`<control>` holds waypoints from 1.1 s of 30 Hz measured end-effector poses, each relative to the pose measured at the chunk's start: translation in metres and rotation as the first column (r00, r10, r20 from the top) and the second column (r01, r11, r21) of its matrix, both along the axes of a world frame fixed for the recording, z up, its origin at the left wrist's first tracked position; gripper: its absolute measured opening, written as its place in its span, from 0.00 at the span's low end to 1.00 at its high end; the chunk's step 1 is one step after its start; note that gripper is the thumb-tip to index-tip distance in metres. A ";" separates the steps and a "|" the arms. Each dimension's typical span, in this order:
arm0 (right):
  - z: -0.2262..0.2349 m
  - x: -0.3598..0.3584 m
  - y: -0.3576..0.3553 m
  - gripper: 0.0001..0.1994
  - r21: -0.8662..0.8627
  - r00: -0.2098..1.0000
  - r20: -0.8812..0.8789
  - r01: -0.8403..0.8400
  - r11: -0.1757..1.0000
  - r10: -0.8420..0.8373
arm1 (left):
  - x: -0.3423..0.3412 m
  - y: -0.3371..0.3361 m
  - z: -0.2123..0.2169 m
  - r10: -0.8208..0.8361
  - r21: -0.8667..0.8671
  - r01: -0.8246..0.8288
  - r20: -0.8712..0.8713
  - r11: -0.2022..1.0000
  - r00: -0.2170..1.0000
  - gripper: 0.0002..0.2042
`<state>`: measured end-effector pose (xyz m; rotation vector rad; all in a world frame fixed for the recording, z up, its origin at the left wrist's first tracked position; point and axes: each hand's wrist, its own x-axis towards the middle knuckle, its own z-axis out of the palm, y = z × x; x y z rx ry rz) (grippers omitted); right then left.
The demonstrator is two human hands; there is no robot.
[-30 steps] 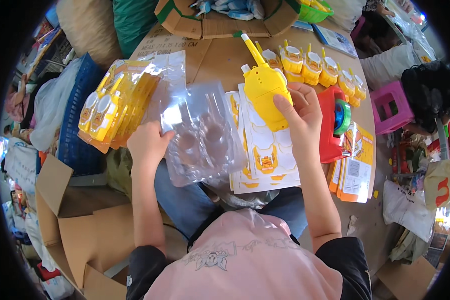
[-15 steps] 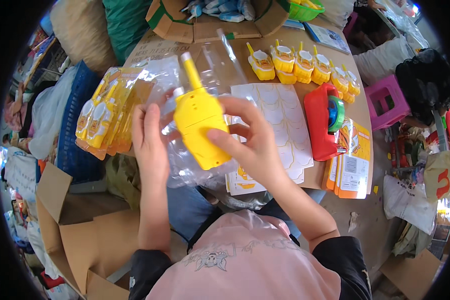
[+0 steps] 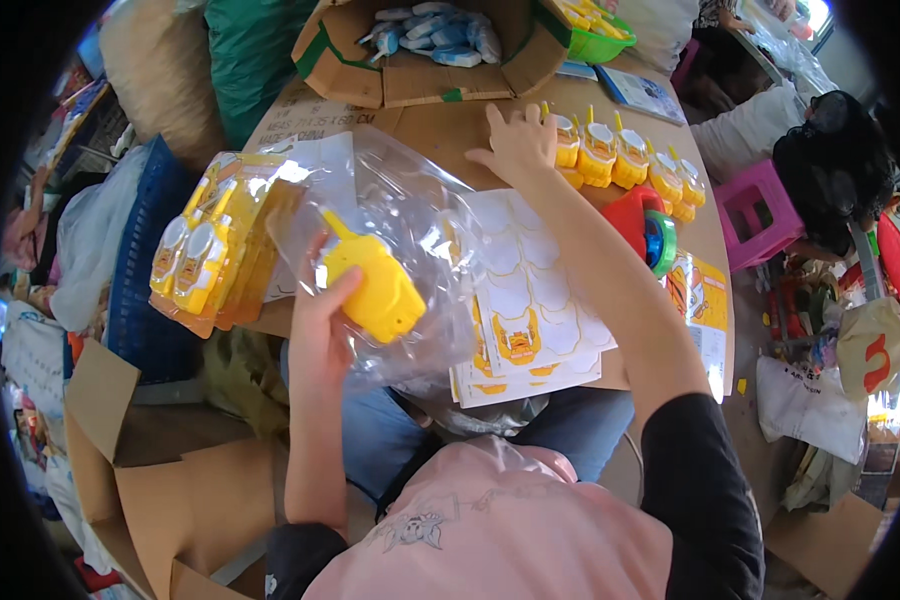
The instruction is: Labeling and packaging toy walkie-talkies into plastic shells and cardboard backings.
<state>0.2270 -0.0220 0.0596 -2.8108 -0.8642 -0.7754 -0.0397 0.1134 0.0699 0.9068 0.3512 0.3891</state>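
Observation:
My left hand (image 3: 322,325) grips a clear plastic blister shell (image 3: 435,335) with a yellow toy walkie-talkie (image 3: 375,295) in it, the thumb pressing on the toy. The toy's plain yellow back faces up and its antenna points to the far left. My right hand (image 3: 522,150) is stretched out to the left end of a row of yellow toy walkie-talkies (image 3: 597,155), its fingers spread. Whatever lies under that palm is hidden. White sticker sheets (image 3: 560,285) with yellow outlines lie below my right forearm.
Packed yellow walkie-talkies (image 3: 198,250) are stacked at the table's left. A red tape dispenser (image 3: 624,215) stands right of my forearm, near orange printed cards (image 3: 705,290). An open carton (image 3: 450,90) holds blue-and-white pieces at the back. A green basket (image 3: 600,45) is beside it.
My right hand has let go of the yellow walkie-talkie and moved away to the row at the back. The toy now rests in the clear shell, held by my left hand.

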 end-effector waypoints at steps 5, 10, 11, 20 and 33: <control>-0.021 0.054 0.012 0.34 -0.504 0.965 -0.108 0.155 0.850 -0.240 | -0.006 -0.002 -0.002 -0.105 -0.078 0.101 -0.049 0.992 0.993 0.34; 0.036 0.018 0.008 0.24 -0.049 0.919 -0.382 0.082 0.995 -0.094 | -0.004 0.002 -0.008 -0.102 -0.108 0.093 -0.079 0.990 0.992 0.33; 0.041 0.009 -0.003 0.24 0.252 0.904 -0.419 0.028 0.967 0.082 | -0.003 0.000 -0.008 -0.091 -0.087 0.085 -0.070 0.993 0.993 0.32; 0.040 -0.153 -0.086 0.17 0.388 0.949 -0.202 -0.150 0.910 0.243 | 0.022 -0.041 0.000 -0.219 -0.104 0.221 0.024 0.970 0.975 0.32; -0.025 -0.123 -0.402 0.52 0.229 0.633 -0.331 0.773 0.592 -0.699 | 0.032 -0.065 0.007 -0.333 -0.064 0.340 0.090 0.938 0.938 0.35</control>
